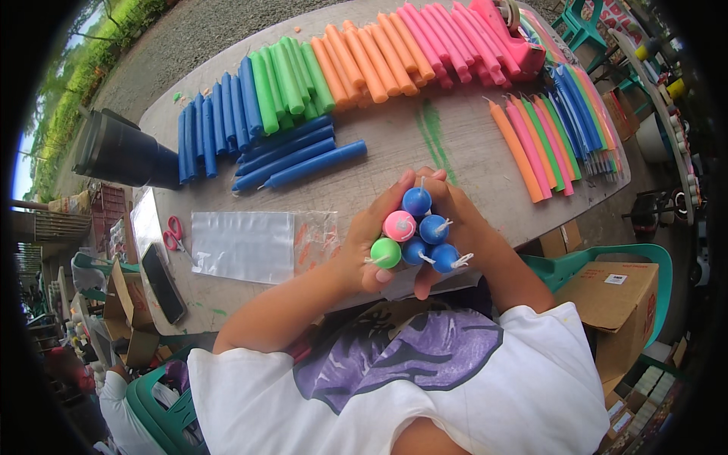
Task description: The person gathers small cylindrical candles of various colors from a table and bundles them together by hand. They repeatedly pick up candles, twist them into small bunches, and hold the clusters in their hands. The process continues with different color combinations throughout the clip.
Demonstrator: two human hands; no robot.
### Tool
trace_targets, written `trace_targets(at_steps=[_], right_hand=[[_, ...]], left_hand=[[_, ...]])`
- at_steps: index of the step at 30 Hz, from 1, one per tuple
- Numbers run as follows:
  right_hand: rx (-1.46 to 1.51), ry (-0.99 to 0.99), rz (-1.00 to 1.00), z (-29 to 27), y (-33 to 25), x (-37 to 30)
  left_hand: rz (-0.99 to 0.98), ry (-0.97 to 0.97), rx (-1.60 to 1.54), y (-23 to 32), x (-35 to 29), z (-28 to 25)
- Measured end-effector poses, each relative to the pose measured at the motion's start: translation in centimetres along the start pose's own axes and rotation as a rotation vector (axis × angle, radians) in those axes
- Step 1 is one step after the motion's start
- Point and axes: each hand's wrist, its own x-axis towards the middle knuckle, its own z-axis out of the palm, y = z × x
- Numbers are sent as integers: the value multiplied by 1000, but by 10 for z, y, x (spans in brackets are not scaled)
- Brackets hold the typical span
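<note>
Between my two hands I hold a bundle of candles (pixel 416 202), their wick ends turned up toward me. Several are blue, with one pink candle (pixel 399 226) and one green candle (pixel 386 253) on the left side. My left hand (pixel 365 241) wraps the bundle from the left, and my right hand (pixel 455 203) closes round it from the right. The candles' lower lengths are hidden behind their tops and my palms. On the table just left of my hands lies a flat clear plastic bag (pixel 243 241).
Rows of blue (pixel 208 129), green (pixel 288 80), orange (pixel 371 61) and pink candles (pixel 447 38) line the table's far side. Packed candles (pixel 535 148) lie right. Red scissors (pixel 174 233), a phone (pixel 162 282) and a black tumbler (pixel 125 148) are left. A pink tape dispenser (pixel 523 49) stands far right.
</note>
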Motion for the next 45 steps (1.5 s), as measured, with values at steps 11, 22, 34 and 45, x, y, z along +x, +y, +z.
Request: trace_targets(at_steps=[11,22,34,45], right_hand=[[267,170,253,23,-19,-2],[432,364,211,53,-6,-2],[900,501,463,68,-16,-4],[604,648,492,90,-42,3]], left_hand=[[173,-84,25,-14,2,-2],[-451,330,-238,24,9,18],[196,75,67,-2,4,8],[371,331,360,-26,-3,8]])
